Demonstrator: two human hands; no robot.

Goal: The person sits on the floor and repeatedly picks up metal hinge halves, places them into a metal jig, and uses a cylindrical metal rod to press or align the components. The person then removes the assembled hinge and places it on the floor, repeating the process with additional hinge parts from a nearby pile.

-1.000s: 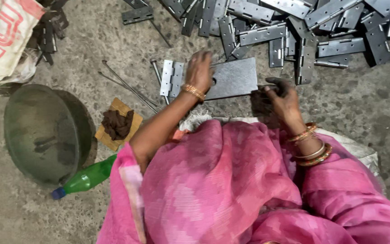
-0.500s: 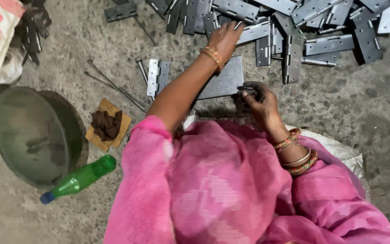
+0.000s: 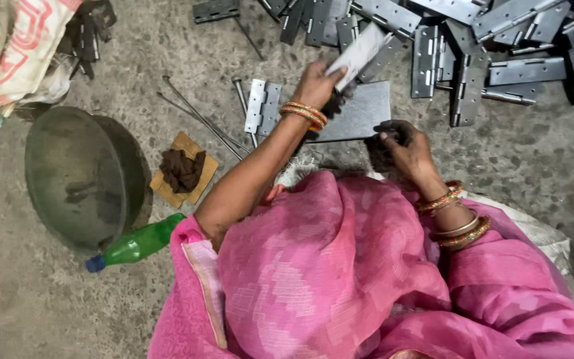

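Observation:
My left hand (image 3: pixel 316 85) grips a pale metal hinge leaf (image 3: pixel 359 54) and holds it lifted above a flat grey steel plate (image 3: pixel 357 114) on the concrete floor. My right hand (image 3: pixel 403 147) is closed on a small dark tool (image 3: pixel 381 137) at the plate's near right edge. Both wrists wear bangles. A heap of grey metal hinges (image 3: pixel 473 46) lies beyond the plate. One folded hinge (image 3: pixel 262 106) sits to the plate's left beside thin metal rods (image 3: pixel 200 119).
A dark round metal bowl (image 3: pixel 84 176) stands at left. A green plastic bottle (image 3: pixel 137 244) lies near my knee. A cardboard scrap with dark grease (image 3: pixel 182 169) sits between bowl and rods. A woven sack (image 3: pixel 14 53) is at top left. Pink cloth covers my lap.
My left hand reached from the plate out to the hinge heap, then drew back holding a hinge leaf. My right hand stayed at the plate's edge with the tool.

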